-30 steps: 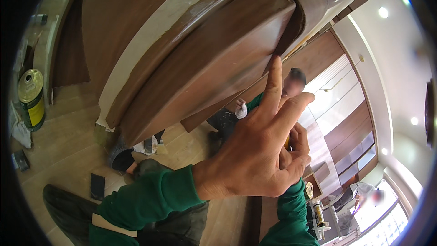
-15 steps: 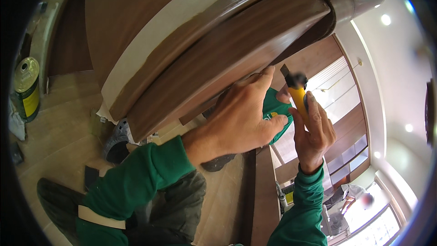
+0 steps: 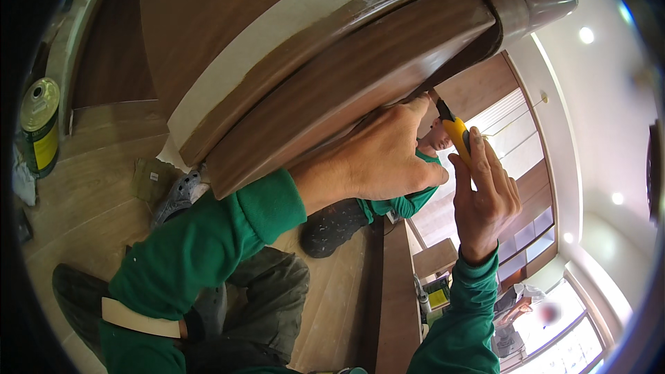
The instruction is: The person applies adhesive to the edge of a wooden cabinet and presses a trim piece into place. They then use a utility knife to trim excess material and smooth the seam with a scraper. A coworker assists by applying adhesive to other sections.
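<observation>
My left hand (image 3: 381,156) lies along the lower edge of a curved brown wooden panel (image 3: 346,73), thumb and index finger stretched out. Its other fingers are partly hidden behind the hand. In my right hand (image 3: 481,197) is a utility knife (image 3: 456,135) with a yellow handle and black front end. The knife points up and left, its tip close to my left index fingertip; whether the two touch I cannot tell. A pale unfinished band (image 3: 256,48) runs along the wood above the panel.
A green-and-yellow can (image 3: 40,128) stands on the floor at the left. A person in a green top (image 3: 405,204) sits behind my hands, and another person (image 3: 519,305) is far off at the lower right. A beige band (image 3: 142,317) crosses my left sleeve.
The view has shifted slightly. My left hand has moved a little right and up along the panel edge, and the knife tip has come closer to its index finger.
</observation>
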